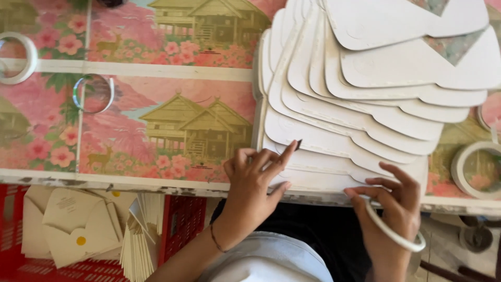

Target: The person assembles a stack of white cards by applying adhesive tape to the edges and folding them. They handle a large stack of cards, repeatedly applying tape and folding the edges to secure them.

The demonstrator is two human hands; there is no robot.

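White flat card cutouts (334,141) lie fanned under your left hand (255,180). Your right hand (394,209) pinches a white tape ring (394,232). Push sideways and the fan could slide apart.

Looked like a small paper-craft workshop: fanned white card blanks (365,104) at one o'clock, tape rolls (15,57) at ten, finished envelopes (73,230) crated at seven.

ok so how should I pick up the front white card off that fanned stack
Probably by the near edge of the front card, coming from the table's front side. That edge lies uncovered at the table rim, while the stack overlaps its far part. The left hand already rests there; the right hand holds a tape ring.
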